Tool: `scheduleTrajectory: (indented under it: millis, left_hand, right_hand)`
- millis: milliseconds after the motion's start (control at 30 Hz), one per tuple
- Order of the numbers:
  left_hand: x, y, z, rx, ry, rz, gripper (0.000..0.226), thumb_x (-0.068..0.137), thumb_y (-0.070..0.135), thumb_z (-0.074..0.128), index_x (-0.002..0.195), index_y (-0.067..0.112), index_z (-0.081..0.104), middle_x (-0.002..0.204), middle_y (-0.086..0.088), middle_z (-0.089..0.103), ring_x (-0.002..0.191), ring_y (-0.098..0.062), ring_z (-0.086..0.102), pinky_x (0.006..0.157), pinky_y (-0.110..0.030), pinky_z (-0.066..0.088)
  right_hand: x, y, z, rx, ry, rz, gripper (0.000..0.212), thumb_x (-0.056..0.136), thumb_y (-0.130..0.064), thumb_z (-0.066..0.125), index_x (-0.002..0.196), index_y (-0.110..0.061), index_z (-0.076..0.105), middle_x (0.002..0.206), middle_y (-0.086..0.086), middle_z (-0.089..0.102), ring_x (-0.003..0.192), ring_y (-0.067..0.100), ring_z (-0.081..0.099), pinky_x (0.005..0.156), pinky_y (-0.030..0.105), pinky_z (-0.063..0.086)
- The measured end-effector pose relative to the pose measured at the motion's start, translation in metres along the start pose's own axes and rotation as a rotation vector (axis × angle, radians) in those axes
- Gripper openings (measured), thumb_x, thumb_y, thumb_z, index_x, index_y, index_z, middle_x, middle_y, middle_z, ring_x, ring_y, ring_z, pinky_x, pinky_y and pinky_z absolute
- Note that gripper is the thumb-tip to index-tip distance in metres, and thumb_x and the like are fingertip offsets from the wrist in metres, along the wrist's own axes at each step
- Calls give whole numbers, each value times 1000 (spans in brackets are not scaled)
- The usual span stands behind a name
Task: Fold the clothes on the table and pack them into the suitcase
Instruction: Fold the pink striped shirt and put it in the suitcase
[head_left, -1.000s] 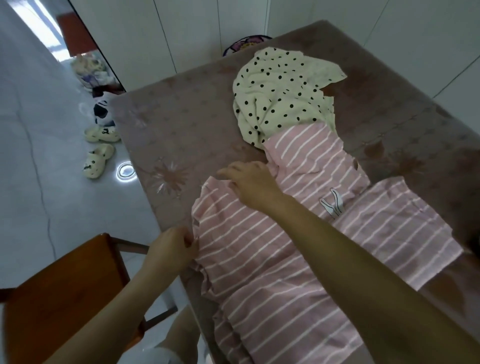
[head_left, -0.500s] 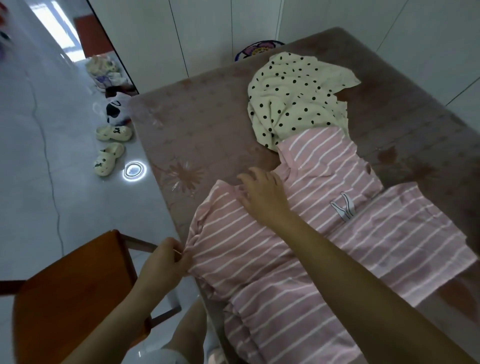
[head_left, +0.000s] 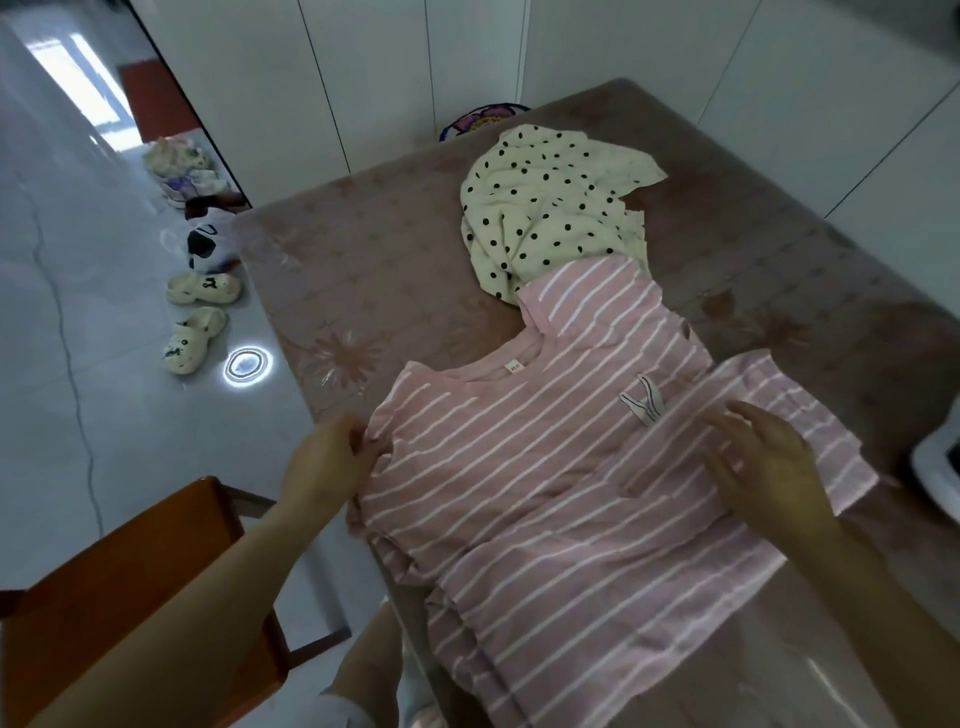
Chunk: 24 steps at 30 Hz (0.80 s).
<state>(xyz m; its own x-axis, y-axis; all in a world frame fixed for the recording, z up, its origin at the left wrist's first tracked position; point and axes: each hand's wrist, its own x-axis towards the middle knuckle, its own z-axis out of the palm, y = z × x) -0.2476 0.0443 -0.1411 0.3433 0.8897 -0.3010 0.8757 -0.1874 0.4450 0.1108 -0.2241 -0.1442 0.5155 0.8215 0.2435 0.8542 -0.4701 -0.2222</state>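
Observation:
A pink shirt with white stripes (head_left: 524, 467) lies spread on the brown patterned table (head_left: 363, 275), its collar and label facing up. My left hand (head_left: 327, 462) pinches its left sleeve edge at the table's near left edge. On the shirt's right side my right hand (head_left: 763, 457) lies with fingers spread and relaxed, over a second layer of pink striped cloth (head_left: 810, 431). A cream garment with black dots (head_left: 550, 208) lies crumpled beyond the pink shirt. No suitcase is in view.
A wooden chair (head_left: 130, 597) stands at the near left. Cream clogs (head_left: 200, 312) and other shoes lie on the pale floor to the left. A white object (head_left: 935, 467) shows at the right edge. White cabinet doors stand behind the table.
My right hand has left the collar and moved to the shirt's right side. The collar and label now show. My left hand still grips the sleeve edge.

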Motion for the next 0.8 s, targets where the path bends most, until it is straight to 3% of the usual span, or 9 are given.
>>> scheduleTrajectory:
  millis: [100,200,300,400,500,567,667,800]
  left_hand:
    - [11,-6,-9,-63,37,-64,9,88,25,56,89,19,64,85,-4,65,83,-31,62,72,-39,54]
    - [8,-17,-16,-81,151,-47,19,90,21,57,109,18,62,105,-1,65,91,-24,62,76,-36,49]
    - [-14,-24,-13,-194,-25,96,10,88,25,65,93,32,61,96,8,57,82,-16,60,69,-38,56]
    - [-38,-35,-5,14,-199,307,27,81,24,73,88,41,53,97,17,49,88,-6,54,77,-26,51]
    - [-44,-49,3,15,-147,219,29,81,32,72,102,34,51,100,15,48,92,-6,52,79,-25,51]
    - [-43,-51,4,4,-123,192,23,83,32,70,97,36,52,97,14,49,90,-7,54,74,-21,48]
    - [-40,-44,2,42,-111,189,16,85,31,67,97,33,56,95,11,51,86,-6,53,68,-19,42]
    - [-35,-33,1,70,-72,186,22,82,40,67,99,29,58,93,10,54,83,-10,55,68,-27,47]
  right_hand:
    - [-14,5,-2,-11,7,50,50,82,-42,44,112,-10,67,123,18,59,107,41,58,93,51,43]
    - [-22,-11,-1,26,21,58,50,81,-42,43,112,-10,66,122,18,60,108,41,57,94,50,41]
    - [-25,-51,7,91,30,-91,39,82,-38,49,116,-21,58,121,15,61,108,35,58,94,45,41]
    - [-31,-103,20,180,-51,-257,32,84,-33,49,113,-26,59,118,9,61,109,29,57,95,45,39]
    - [-43,-166,33,271,-81,-370,19,84,-30,53,95,-23,67,102,2,63,95,24,58,90,40,40]
    - [-49,-214,41,290,-105,-415,16,85,-34,54,84,-24,65,88,-3,62,84,18,55,88,36,36]
    - [-54,-275,59,267,-131,-364,23,87,-40,52,75,-26,65,76,-9,64,75,11,56,91,35,42]
    - [-53,-304,79,108,-260,-247,23,81,-42,66,74,-20,66,71,-2,68,67,17,62,85,39,51]
